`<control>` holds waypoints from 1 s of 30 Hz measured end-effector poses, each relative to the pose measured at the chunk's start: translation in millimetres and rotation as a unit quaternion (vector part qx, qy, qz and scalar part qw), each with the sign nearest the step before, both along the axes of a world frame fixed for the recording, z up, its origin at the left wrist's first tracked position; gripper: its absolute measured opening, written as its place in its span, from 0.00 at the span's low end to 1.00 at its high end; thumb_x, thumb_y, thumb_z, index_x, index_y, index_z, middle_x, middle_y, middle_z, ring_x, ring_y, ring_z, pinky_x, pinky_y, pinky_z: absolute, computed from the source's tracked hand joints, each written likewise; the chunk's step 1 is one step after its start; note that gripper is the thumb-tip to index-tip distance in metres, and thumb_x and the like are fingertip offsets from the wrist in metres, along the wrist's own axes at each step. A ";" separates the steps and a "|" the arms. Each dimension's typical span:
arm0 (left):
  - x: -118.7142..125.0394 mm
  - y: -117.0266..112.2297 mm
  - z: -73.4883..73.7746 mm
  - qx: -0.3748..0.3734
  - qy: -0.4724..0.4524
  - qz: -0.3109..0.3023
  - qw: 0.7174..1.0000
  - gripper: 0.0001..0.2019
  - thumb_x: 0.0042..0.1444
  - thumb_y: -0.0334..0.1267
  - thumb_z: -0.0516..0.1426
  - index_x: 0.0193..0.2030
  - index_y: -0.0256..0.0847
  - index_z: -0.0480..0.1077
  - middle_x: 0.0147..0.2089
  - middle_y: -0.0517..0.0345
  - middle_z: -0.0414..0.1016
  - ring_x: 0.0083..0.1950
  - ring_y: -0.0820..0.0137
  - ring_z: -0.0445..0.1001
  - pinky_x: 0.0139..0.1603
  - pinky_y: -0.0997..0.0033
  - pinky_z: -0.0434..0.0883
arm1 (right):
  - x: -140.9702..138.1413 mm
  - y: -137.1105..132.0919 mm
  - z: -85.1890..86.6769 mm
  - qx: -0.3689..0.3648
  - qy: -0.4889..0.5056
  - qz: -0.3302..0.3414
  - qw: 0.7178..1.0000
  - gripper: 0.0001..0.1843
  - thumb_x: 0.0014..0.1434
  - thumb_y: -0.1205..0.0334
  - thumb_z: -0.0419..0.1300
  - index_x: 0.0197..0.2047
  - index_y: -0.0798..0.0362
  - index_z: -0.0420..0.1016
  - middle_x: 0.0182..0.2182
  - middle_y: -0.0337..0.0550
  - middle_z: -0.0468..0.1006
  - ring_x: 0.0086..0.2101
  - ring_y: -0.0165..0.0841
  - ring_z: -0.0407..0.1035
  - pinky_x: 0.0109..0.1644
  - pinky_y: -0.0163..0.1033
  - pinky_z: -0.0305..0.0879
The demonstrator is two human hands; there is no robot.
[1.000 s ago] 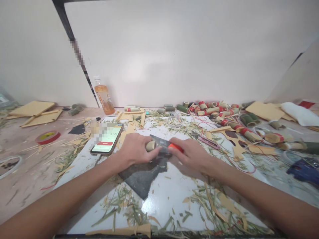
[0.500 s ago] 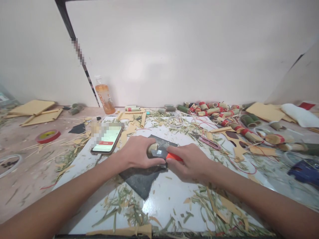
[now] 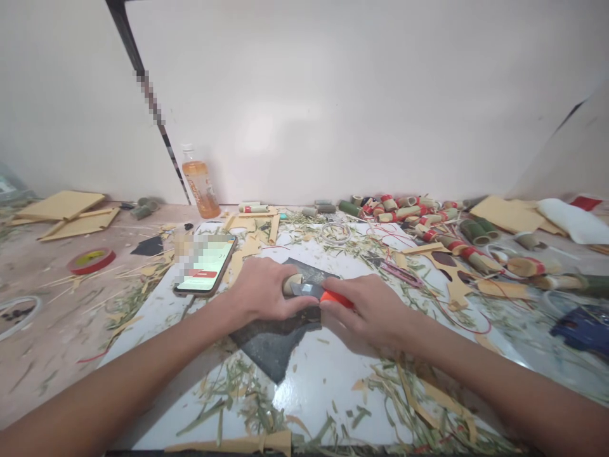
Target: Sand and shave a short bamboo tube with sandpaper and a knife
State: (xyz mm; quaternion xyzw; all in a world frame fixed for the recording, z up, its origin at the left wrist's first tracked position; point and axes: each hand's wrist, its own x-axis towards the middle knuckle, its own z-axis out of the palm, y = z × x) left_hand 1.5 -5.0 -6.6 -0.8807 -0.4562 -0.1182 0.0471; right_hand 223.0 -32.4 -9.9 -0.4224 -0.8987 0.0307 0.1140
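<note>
My left hand (image 3: pixel 264 289) is wrapped round a short bamboo tube (image 3: pixel 288 287), and only the tube's pale right end shows between thumb and fingers. In my right hand (image 3: pixel 378 311) is a knife (image 3: pixel 337 299) with an orange handle, its wide grey blade pointing left against the tube's end. The left thumb reaches along the blade's near side. Both hands are just over a dark grey sheet (image 3: pixel 269 352), sandpaper by its look, which lies on a white board (image 3: pixel 314 397). The blade's cutting edge is hard to make out.
A phone (image 3: pixel 205 266) lies left of my hands, with a bottle (image 3: pixel 200 189) behind it. Red tape (image 3: pixel 91 260) is at far left. Bamboo pieces with red bands (image 3: pixel 409 209) pile up at back right, near a pink cutter (image 3: pixel 402 274). Green shavings litter the board.
My right hand and the knife have shifted slightly to the right. The left thumb sits a little higher against the blade, and the tube's end has turned slightly.
</note>
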 end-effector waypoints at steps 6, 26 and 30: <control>2.8 -2.8 10.1 0.012 -0.028 0.053 0.998 0.30 0.54 0.67 0.46 0.21 0.41 0.62 0.20 0.57 0.68 0.25 0.65 0.67 0.26 0.69 0.48 | 2.0 1.4 3.1 0.004 0.032 -0.061 0.998 0.19 0.68 0.47 0.43 0.34 0.50 0.65 0.21 0.37 0.70 0.23 0.32 0.63 0.27 0.35 0.45; 0.2 0.9 3.3 -0.164 -0.171 -0.086 0.968 0.08 0.59 0.44 0.54 0.35 0.42 0.64 0.33 0.62 0.70 0.32 0.69 0.67 0.32 0.71 0.61 | 7.3 2.7 4.5 0.043 0.007 0.018 0.999 0.16 0.67 0.51 0.46 0.41 0.51 0.69 0.26 0.40 0.76 0.25 0.32 0.66 0.27 0.36 0.44; -0.4 1.7 0.4 -0.178 -0.173 -0.091 0.964 0.06 0.58 0.41 0.54 0.37 0.42 0.65 0.34 0.61 0.72 0.33 0.69 0.68 0.33 0.71 0.62 | 7.1 3.0 1.3 0.035 -0.002 0.022 0.999 0.17 0.67 0.51 0.45 0.42 0.50 0.70 0.27 0.41 0.77 0.25 0.33 0.66 0.28 0.36 0.45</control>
